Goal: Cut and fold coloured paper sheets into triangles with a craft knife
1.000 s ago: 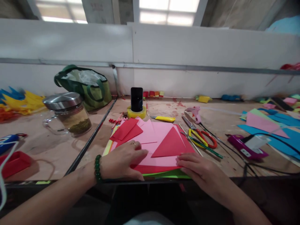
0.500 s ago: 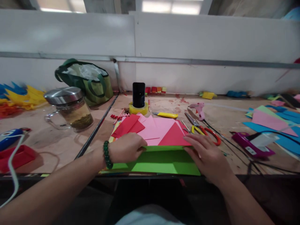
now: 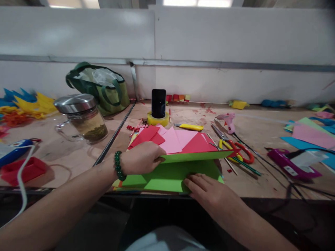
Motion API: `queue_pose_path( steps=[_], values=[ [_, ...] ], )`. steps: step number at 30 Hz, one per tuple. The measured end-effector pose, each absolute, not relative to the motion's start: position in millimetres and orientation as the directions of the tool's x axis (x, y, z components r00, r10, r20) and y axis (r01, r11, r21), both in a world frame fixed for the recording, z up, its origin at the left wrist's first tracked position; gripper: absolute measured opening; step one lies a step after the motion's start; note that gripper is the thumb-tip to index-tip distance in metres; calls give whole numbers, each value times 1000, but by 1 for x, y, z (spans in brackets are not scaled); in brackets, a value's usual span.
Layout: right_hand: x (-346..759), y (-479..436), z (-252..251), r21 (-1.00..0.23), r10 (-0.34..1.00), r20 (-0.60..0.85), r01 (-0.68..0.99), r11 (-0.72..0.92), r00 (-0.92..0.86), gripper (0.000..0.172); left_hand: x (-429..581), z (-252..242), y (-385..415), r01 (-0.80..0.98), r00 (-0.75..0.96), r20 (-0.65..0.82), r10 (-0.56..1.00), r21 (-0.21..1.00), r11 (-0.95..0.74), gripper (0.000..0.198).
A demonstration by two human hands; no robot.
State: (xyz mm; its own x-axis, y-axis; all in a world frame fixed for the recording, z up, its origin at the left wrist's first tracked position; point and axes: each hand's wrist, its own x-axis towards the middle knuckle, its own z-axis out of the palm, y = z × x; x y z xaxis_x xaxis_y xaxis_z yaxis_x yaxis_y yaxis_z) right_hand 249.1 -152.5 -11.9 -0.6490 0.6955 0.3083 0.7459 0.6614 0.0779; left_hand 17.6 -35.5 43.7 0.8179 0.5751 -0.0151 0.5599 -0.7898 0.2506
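Observation:
My left hand [image 3: 143,157], with a green bead bracelet [image 3: 119,165] at the wrist, pinches the near edge of a raised green paper [image 3: 188,157]. Pink paper pieces [image 3: 171,141] and red paper pieces [image 3: 149,135] lie on top of it. Beneath the lifted edge, a lower green sheet [image 3: 159,183] reaches to the table's front edge. My right hand [image 3: 209,191] rests on this lower sheet with its fingers stretched out, gripping nothing. More coloured paper edges show under the green at the left.
Right of the stack lie orange-handled scissors [image 3: 244,152], green pencils [image 3: 251,167], a pink glue gun [image 3: 227,122] and a purple power strip [image 3: 290,165]. Behind are a yellow cutter [image 3: 191,127] and a phone [image 3: 158,103] on tape [image 3: 158,120]. A glass mug [image 3: 90,125] stands left.
My right hand has let go of the raised paper's right edge and moved left and down onto the lower green sheet. My left hand keeps its pinch. The view has shifted slightly.

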Motion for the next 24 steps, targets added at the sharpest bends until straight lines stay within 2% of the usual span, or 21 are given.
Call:
queue_pose_path(
  steps=[3,6,12,16,19,22,24],
  values=[
    [249,-157,-2,112,651,309,707,699,-693,41,17,45,-40,588,804,-36,594,204,-783,20],
    [248,-159,7,96,624,339,686,721,-704,45,18,44,-48,592,805,-64,590,165,-789,15],
    [255,-152,14,-89,651,419,685,723,-633,34,17,43,-63,533,843,-15,538,165,-830,21],
    [263,-148,20,-266,775,341,736,622,-532,20,16,44,-67,539,838,13,545,138,-831,22],
    [266,-143,35,-367,778,302,686,628,-551,19,17,46,-67,545,836,2,548,104,-832,21],
    [273,-140,57,-415,769,263,652,635,-582,22,17,49,-66,557,829,0,560,97,-825,23],
    [283,-142,72,-401,758,234,650,646,-609,20,17,50,-64,566,821,20,570,102,-818,24]
  ],
)
